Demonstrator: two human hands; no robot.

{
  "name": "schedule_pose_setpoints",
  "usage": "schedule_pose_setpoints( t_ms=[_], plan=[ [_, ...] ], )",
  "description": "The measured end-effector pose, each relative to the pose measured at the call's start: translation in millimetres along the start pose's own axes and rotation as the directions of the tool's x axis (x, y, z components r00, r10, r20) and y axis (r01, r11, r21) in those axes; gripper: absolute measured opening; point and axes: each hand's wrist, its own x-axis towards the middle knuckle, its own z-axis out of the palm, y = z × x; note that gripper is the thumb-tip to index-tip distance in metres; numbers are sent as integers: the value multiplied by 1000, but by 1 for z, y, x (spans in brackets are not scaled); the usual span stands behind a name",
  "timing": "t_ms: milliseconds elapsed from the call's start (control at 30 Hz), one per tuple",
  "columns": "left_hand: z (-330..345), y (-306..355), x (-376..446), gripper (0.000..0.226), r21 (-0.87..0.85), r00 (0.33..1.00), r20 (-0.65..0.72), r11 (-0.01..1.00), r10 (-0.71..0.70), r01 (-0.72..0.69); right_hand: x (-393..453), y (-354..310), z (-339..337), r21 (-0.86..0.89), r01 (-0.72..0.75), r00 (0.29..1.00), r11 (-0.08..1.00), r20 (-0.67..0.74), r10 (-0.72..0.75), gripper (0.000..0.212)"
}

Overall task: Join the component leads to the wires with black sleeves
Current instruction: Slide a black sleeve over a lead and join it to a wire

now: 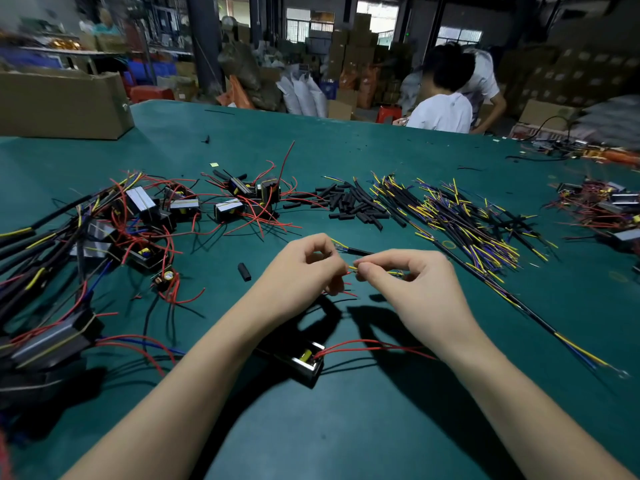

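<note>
the left hand (304, 263) and right hand (403, 277) meet just above the green felt tabletop (346, 427); the left fingers pinch a thin red lead (346, 292), the right fingers pinch the bared yellow end of a black-sheathed wire (356, 251) that runs off behind them; the two tips look to be touching between the thumbs, so i judge this the twisting-together step, with the sleeve not yet slid over the joint; the small black boxed component with a yellow capacitor (304, 360) lies on the tabletop under the wrists, its red leads trailing right; the next move calls for a firm twist, then a sleeve; one short black tube sleeve (244, 271) lies near the left hand, and the loose heap of black sleeves (349, 204) sits farther back; beside that heap is the spread of yellow-and-blue tipped black wires (478, 223); to the left a tangle of components with red leads (131, 230) crowds the edge; a brown cardboard box (62, 105) stands at the far left; nothing lies between the hands and the nearby sleeve, though the trailing leads could snag a wrist.
</note>
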Motion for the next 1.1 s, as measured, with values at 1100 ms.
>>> schedule_pose_setpoints(
  t_ms=[1100],
  plan=[
    [-2, 0, -6, 8, 253, 915, -137, 906, 380, -339, 3, 13, -5, -348, 414, 899, 841, 9, -439, 7]
  ],
)
